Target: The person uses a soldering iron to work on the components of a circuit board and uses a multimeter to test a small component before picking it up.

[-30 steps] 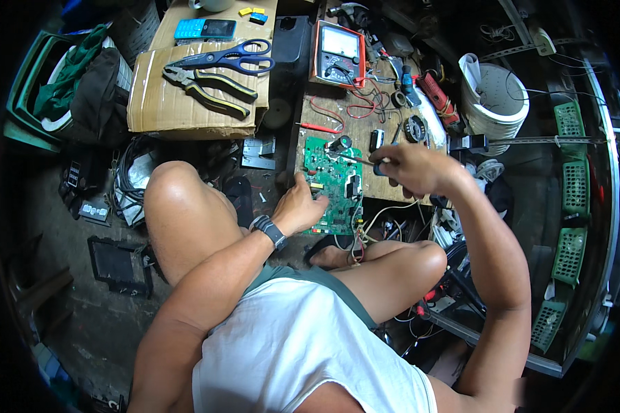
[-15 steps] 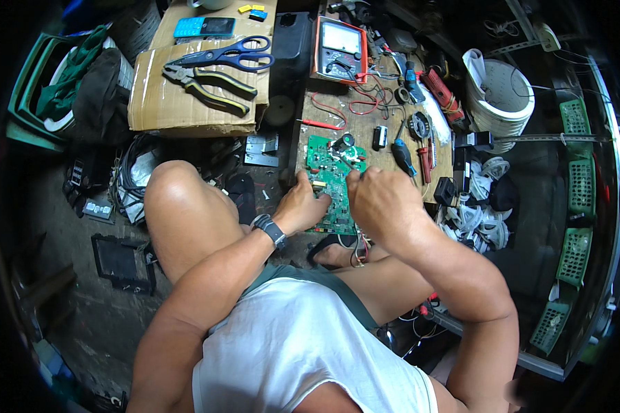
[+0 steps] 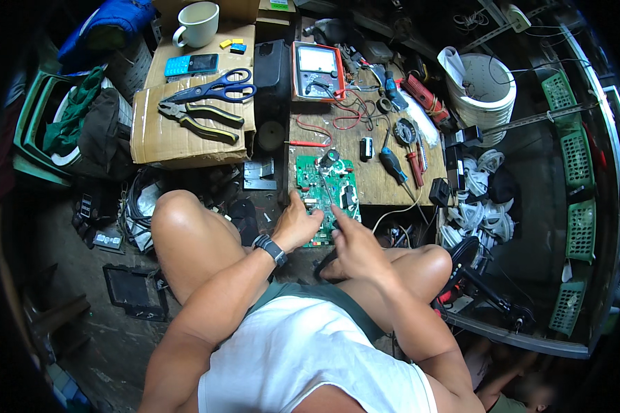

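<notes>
A green circuit board (image 3: 303, 180) lies at the left edge of the wooden worktop, its near end reaching past the front edge. My left hand (image 3: 298, 221) holds the board's near left side, fingers on its edge and thumb over its face. Over the board's near right part, my right hand (image 3: 357, 244) is closed on a thin metal tool (image 3: 326, 184), with the forefinger stretched along it. The tool slants toward the far part of the board, near a round black capacitor (image 3: 333, 155). Its exact kind is unclear, and its near end is hidden by my hand.
Right of the board lie a black cylindrical part (image 3: 366, 149) and a blue-black screwdriver (image 3: 393, 165). A multimeter (image 3: 317, 72) with red leads stands behind. Pliers (image 3: 200, 120) and scissors (image 3: 217, 88) rest on a cardboard box (image 3: 186, 153). Another person's arm (image 3: 506, 378) shows at lower right.
My right hand has moved nearer and lower, uncovering the board's right side, and its forefinger is now stretched out. My left hand keeps its hold. The whole view has shifted slightly.
</notes>
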A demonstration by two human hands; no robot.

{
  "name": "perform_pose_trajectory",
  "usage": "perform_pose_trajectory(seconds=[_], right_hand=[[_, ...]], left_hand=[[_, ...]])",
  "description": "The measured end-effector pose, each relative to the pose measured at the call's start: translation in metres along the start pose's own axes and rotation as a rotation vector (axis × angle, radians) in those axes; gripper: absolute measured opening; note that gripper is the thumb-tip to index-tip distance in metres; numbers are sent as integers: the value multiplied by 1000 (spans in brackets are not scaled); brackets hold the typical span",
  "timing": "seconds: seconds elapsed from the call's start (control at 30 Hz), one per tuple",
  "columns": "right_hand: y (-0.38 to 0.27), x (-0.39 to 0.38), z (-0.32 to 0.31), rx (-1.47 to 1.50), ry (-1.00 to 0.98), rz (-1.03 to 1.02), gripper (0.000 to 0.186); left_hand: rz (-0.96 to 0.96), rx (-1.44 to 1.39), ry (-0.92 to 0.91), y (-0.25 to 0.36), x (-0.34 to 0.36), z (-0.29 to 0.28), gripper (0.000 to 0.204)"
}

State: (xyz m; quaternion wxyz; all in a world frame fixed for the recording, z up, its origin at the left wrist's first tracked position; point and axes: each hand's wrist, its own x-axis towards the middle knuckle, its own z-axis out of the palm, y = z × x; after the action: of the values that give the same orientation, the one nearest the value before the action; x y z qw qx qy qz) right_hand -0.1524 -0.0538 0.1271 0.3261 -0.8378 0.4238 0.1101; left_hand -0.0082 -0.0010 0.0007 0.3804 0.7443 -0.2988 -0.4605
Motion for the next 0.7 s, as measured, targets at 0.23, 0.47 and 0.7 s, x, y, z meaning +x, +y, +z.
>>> perform_pose_trajectory(seconds=[0.23,0.47,0.7], right_hand=[[0,-17,-51,-385,106,-157,59],[-16,6,-75,-808,165,-327,52],[-82,46,-96,-1008,-72,-429,25]], left_hand=[[-20,-19,1,9,-7,-8,72],[-25,21,4,14,-9,-6,75],[5,-60,55,1,-2,2,63]])
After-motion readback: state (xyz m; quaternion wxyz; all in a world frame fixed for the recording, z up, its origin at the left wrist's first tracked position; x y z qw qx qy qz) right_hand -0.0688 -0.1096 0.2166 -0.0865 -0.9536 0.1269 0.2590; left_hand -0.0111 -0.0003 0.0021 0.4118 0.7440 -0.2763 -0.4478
